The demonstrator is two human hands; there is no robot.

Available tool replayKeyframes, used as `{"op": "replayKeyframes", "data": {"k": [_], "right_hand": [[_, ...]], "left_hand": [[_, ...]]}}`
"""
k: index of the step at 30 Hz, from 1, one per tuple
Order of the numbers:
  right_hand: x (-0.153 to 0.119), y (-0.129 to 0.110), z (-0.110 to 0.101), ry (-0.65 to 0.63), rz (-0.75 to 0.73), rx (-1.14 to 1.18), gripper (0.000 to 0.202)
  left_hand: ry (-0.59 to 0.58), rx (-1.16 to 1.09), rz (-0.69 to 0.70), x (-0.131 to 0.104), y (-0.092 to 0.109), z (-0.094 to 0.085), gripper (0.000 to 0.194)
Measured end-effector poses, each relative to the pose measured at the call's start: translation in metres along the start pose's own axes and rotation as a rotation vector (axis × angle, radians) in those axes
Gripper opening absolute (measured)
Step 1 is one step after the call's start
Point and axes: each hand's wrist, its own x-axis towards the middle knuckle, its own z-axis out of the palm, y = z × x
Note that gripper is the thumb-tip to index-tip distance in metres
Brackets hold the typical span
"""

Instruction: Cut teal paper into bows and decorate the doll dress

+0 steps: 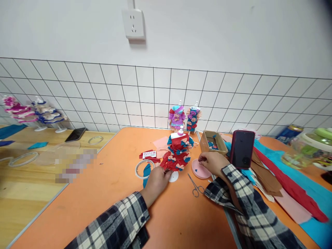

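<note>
A small dress form point(178, 148) in a ruffled red paper dress with blue and pink bows stands upright on a white round base point(174, 176). At the lower left of its skirt, my left hand point(158, 179) is closed on the red hem. My right hand point(213, 162) is over a round pink dish point(200, 173) with a small blue piece in it. Its fingertips are pinched together; whatever they may hold is too small to make out. Small scissors point(196, 186) lie in front of the dish. A roll of white tape point(144, 169) and a blue strip point(146, 180) lie left of my left hand.
Behind stand two dressed forms, one purple point(177, 117), one blue point(193, 119). A cardboard box point(213, 142), an upright phone point(242, 148), coloured paper sheets point(293, 183), a plastic container point(303, 152) and a can point(289, 134) occupy the right. More dressed forms point(48, 112) stand far left.
</note>
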Motion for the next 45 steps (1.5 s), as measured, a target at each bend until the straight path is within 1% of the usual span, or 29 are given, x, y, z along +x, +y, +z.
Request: {"op": "replayKeyframes", "data": {"k": [4,8,11,19,25,33,35,38,42,45], "right_hand": [[0.0,-0.001,0.001,-0.013,0.01,-0.032,0.008],[0.001,0.0,0.005,-0.03,0.023,-0.059,0.017],[0.002,0.001,0.008,-0.061,0.004,-0.073,0.022],[0.001,-0.001,0.008,-0.091,0.008,-0.091,0.015],[0.002,-0.001,0.01,-0.139,0.015,-0.105,0.019],[0.003,0.0,0.003,-0.075,0.02,-0.078,0.039],[0.003,0.002,0.003,-0.074,0.014,-0.056,0.038],[0.003,0.005,0.008,-0.075,0.007,-0.026,0.026],[0.003,0.005,0.014,-0.094,-0.031,-0.012,0.034],[0.004,0.004,0.014,-0.082,-0.059,-0.015,0.033]], "left_hand": [[-0.002,-0.007,0.005,0.0,0.001,-0.001,0.016],[0.006,-0.009,0.006,0.0,0.0,0.0,0.016],[0.005,-0.009,0.006,0.0,-0.001,0.001,0.016],[-0.006,0.001,-0.01,0.0,0.0,0.0,0.017],[-0.025,-0.006,-0.014,-0.001,0.0,-0.001,0.018],[-0.024,-0.013,-0.004,-0.002,-0.001,0.0,0.018],[-0.022,-0.013,0.003,-0.001,-0.001,0.0,0.018],[-0.023,-0.007,0.001,-0.001,-0.001,0.0,0.018],[-0.024,0.0,0.002,-0.002,0.0,-0.001,0.018],[-0.024,0.004,0.006,-0.002,-0.001,0.0,0.018]]}}
